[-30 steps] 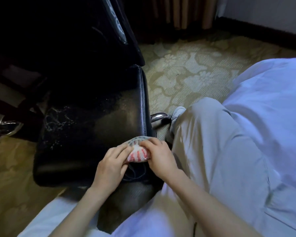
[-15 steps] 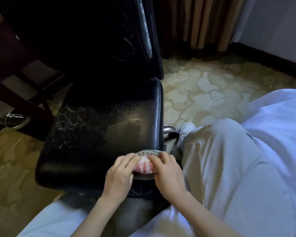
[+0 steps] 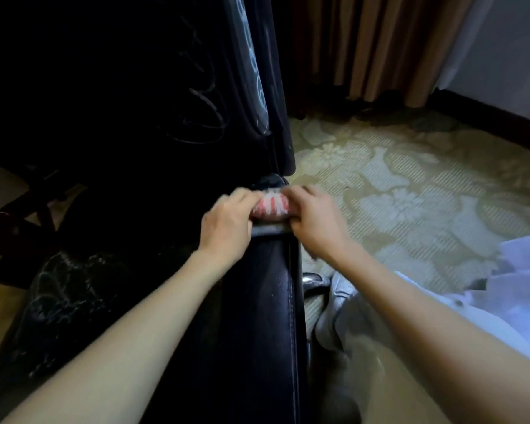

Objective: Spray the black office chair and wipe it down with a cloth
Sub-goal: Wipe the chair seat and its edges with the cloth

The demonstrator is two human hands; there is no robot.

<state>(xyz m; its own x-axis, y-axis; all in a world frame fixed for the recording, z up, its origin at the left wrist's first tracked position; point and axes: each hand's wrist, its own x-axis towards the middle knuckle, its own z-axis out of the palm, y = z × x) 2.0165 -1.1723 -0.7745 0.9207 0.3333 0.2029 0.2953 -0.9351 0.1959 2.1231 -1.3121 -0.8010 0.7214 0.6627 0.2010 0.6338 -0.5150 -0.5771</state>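
Left hand (image 3: 227,221) and right hand (image 3: 317,224): both forearms reach forward from the bottom edge. The 2 hands lie side by side, fingers curled down onto 1 cloth (image 3: 271,205) bunched between them. Left fingers grip its left end, right fingers its right end. Thumbs hidden. Fingertips and cloth are motion-blurred.

Cloth: pink-and-white stripes, pressed on the black office chair (image 3: 257,301) at the right rear corner of the seat (image 3: 245,356), just below the lower edge of the backrest (image 3: 135,87).

Seat: glossy black, stitched seam along the right edge, pale flecks and streaks on its left half.

Right of seat, low: 1 pale shoe (image 3: 334,290) on the floor, next to a chrome chair-base leg (image 3: 311,278); contact cannot be told. Grey trouser leg (image 3: 380,377) beside it.

Backrest: upright, very dark, looping pale streaks on its face.

Beyond: floral carpet (image 3: 410,185), tan pleated curtain (image 3: 364,47) reaching the floor, white wall (image 3: 502,50) with dark skirting.
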